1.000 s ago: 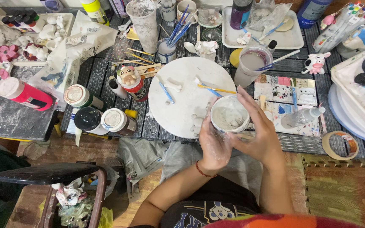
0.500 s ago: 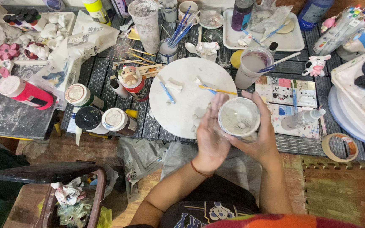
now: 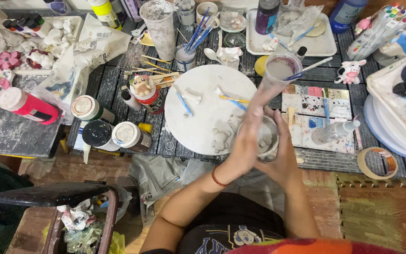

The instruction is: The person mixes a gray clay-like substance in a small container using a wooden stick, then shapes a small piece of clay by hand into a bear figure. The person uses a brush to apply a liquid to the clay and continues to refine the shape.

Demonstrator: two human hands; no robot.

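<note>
While both hands meet over the near edge of the table (image 3: pixel 118 89), they hold a small clear cup (image 3: pixel 265 138) between them. The left hand (image 3: pixel 246 141) lies flat against the cup's left side with fingers stretched up and pressed together; the right hand (image 3: pixel 285 150) wraps around the right side, thumb along the rim. So the cup is pressed between two palms — not pinched by fingertips. Inside it there is pale grey material, but what exactly I cannot tell.

Just left of the hands lies a round white board (image 3: pixel 207 108) with a small unpainted bear figure (image 3: pixel 221 139) and two thin brushes. Just behind the hands stands a plastic cup of cloudy water (image 3: pixel 280 70), and to the right — a paint-stained palette (image 3: pixel 316 110) and a spray bottle (image 3: pixel 332 133).
</note>
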